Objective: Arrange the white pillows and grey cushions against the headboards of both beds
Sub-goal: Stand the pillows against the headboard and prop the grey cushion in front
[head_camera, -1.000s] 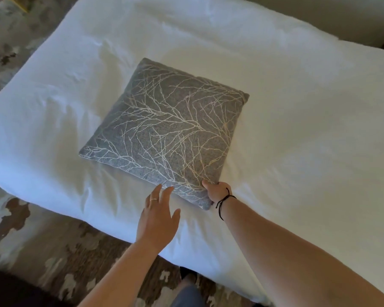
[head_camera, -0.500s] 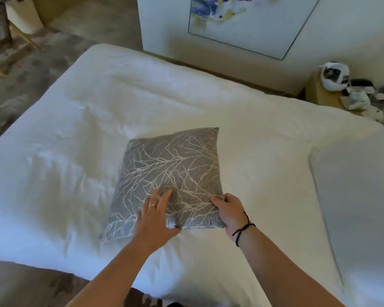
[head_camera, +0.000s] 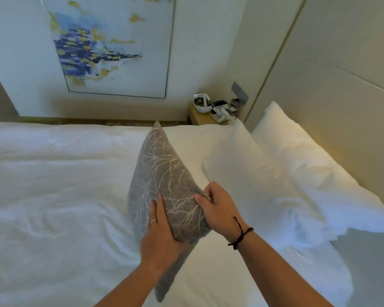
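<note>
A grey cushion [head_camera: 162, 173] with a pale branch pattern stands tilted on edge above the white bed [head_camera: 53, 196]. My left hand [head_camera: 161, 235] grips its near lower side, thumb across the front. My right hand [head_camera: 217, 207] pinches its right edge with curled fingers. Two white pillows lie to the right: one [head_camera: 237, 165] leans beside the cushion, and the other [head_camera: 308, 156] rests against the beige headboard [head_camera: 341, 74].
A small wooden nightstand [head_camera: 200, 116] with several small items stands in the far corner beyond the bed. A framed abstract painting [head_camera: 111, 45] hangs on the wall behind. A grey fabric patch [head_camera: 368, 262] lies at the lower right.
The cushion lay flat on the bed; both hands took hold of it and lifted it onto its edge. The view swung up and right toward the pillows and headboard.
</note>
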The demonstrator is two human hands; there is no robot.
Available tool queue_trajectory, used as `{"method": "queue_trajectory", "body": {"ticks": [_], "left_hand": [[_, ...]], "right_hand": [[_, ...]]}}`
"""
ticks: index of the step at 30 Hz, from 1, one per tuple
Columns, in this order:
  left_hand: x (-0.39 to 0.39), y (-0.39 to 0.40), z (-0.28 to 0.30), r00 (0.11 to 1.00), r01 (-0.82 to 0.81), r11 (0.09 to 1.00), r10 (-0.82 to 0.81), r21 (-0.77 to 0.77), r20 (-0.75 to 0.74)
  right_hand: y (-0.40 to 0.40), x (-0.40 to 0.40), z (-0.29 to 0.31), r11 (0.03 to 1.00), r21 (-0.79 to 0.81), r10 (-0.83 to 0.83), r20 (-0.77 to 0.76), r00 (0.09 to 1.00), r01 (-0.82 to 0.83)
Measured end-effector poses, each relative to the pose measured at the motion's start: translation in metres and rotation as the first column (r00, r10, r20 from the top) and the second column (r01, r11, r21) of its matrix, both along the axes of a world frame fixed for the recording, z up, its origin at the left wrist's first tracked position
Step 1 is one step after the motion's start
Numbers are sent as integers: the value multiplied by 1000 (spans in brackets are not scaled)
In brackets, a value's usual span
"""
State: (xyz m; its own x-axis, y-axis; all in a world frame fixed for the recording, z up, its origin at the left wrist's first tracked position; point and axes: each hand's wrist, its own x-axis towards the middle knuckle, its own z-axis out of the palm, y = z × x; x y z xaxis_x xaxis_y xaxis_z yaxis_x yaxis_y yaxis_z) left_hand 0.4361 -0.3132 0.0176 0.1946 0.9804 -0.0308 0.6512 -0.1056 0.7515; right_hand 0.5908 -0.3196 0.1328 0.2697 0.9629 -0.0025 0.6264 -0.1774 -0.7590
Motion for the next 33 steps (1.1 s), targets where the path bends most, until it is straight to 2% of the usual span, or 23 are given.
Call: {"method": "queue_trajectory", "body": {"ticks": [5,8,10,12,14,15,17,20,27,30,33], "left_hand": [[119,5,49,999,31,981,-33,193,7],[199,8,57,992,123,973,-127,195,7],[245,8,46,964,260,962,-254,84,-72],[282,7,27,901,390,917,-399,-84,-169],[311,7,8,881,403,890,-440,-212,-174],[323,6,1,896,381,893,-421,-239,-141],[343,7,-8,931,329,910,-357,-253,-75],[362,6,-11,946,296,924,-318,-241,-58],[387,15,1,962,257,940,-271,-224,-35],[394,21,5,955,268,948,-285,-170,-84],[405,27,11,920,327,944,-331,-56,-211]], "right_hand": [[-11,103,48,969,247,-46,73,996,26],[-5,190,46,939,323,-139,55,989,114],[-3,253,21,959,211,-205,62,977,188],[-11,312,-19,972,-58,-222,98,970,229],[-27,357,-59,928,-300,-195,117,974,222],[-34,374,-75,917,-345,-177,106,978,203],[-40,395,-96,934,-333,-109,90,990,133],[-37,401,-108,947,-320,14,130,991,29],[-28,400,-117,944,-331,56,126,990,-12],[-25,401,-117,941,-338,50,87,995,-17],[-32,403,-109,937,-348,50,21,999,-39]]}}
